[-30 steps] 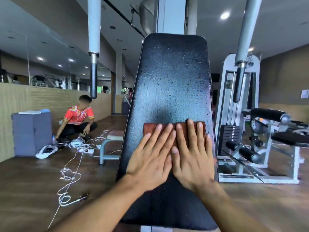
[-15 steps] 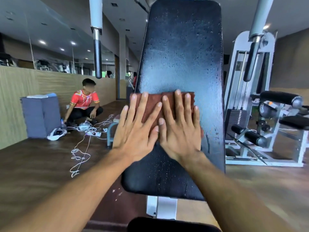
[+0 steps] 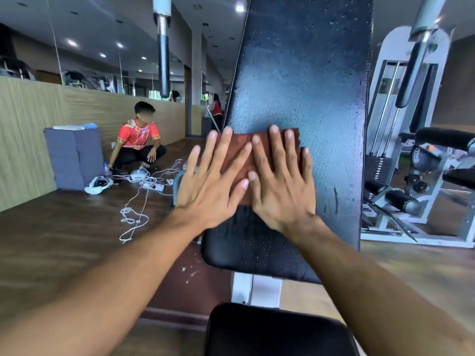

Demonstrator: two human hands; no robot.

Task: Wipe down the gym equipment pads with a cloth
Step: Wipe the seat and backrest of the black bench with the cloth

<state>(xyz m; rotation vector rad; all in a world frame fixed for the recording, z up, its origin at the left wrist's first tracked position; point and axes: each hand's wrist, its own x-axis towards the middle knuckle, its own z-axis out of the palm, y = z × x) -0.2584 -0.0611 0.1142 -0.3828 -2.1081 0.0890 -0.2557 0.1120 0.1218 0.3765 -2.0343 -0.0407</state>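
A tall black back pad [image 3: 303, 73] of a gym machine stands upright in front of me, its surface wet with droplets. A reddish-brown cloth [image 3: 259, 143] lies flat against the pad's lower left part. My left hand [image 3: 213, 181] and my right hand [image 3: 282, 181] press on the cloth side by side with straight, spread fingers. The left hand's outer fingers reach past the pad's left edge. Below, a black seat pad [image 3: 277, 332] shows at the bottom of the view.
A person in a red shirt [image 3: 138, 140] crouches on the wooden floor at the left, beside white cables [image 3: 136, 209] and a grey padded block [image 3: 74, 155]. A white weight machine [image 3: 411, 150] with black roller pads stands at the right. Two handle bars hang overhead.
Both hands slid the cloth to the left on the pad, up to its left edge. My view dropped, so the seat pad now shows below.
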